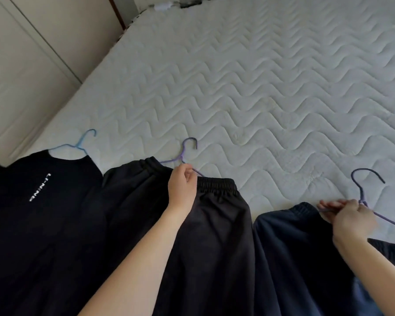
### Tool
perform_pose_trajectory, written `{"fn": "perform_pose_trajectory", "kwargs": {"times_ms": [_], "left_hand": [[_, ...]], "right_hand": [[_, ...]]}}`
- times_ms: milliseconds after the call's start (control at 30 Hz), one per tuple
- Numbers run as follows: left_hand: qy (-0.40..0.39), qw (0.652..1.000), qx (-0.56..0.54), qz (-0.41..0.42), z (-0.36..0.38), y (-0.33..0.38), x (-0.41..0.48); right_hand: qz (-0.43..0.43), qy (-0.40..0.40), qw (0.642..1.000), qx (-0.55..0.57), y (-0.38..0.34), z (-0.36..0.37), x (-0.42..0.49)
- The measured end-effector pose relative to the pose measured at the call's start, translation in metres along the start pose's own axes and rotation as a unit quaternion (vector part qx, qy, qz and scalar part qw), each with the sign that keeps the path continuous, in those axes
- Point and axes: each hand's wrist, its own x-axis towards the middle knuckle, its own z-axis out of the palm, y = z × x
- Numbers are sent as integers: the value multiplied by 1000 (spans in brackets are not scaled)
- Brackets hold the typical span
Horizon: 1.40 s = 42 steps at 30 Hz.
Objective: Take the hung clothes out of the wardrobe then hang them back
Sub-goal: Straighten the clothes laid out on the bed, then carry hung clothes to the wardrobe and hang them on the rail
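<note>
Three dark garments lie side by side along the near edge of a white quilted mattress [260, 87]. At the left is a black shirt [39, 201] with white lettering on a light blue hanger [81, 142]. In the middle are black trousers [205, 224] with an elastic waistband on a purple hanger [187, 149]; my left hand [183, 185] grips that hanger just below its hook. At the right is a navy garment [294, 258] on a dark purple hanger [365, 185]; my right hand [349, 215] is closed on that hanger's neck and shoulder wire.
White wardrobe doors [21, 65] stand at the left beside the bed. Another dark piece of fabric [392, 252] shows at the right edge. The mattress stretches bare beyond the hangers toward the far end.
</note>
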Motion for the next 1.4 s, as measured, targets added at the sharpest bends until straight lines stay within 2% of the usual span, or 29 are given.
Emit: {"fn": "perform_pose_trajectory", "kwargs": {"times_ms": [67,200,267,333,433,567,767,867,1167,1267,1400], "left_hand": [[-15,999,24,-45,5,1,22],[29,989,42,-137,26,2,52],[20,985,41,-168,32,3,60],[-10,976,-23,-214,32,2,65],[-23,945,-212,-249,20,7,53],[-13,926,-316,-209,-18,30,11],[50,925,-354,-129,-116,71,-75],[54,930,-349,-103,-180,101,-126],[27,922,-377,-80,-356,194,-273],[21,917,-393,-61,-407,227,-335],[16,909,-415,-43,-464,252,-421]], "right_hand": [[-15,-9,1000,2,5,-2,2],[-42,-3,999,-12,13,-2,5],[-50,1,999,-19,15,-1,6],[-51,-1,999,-18,15,-1,4],[-21,-22,1000,5,6,-1,-3],[42,-55,995,67,-26,-11,-26],[15,-103,992,75,-122,-52,-138],[14,-122,990,74,-174,-92,-202],[-49,-260,961,-78,-329,-201,-387],[-108,-276,937,-185,-364,-240,-428],[-288,-252,869,-314,-390,-298,-476]]}}
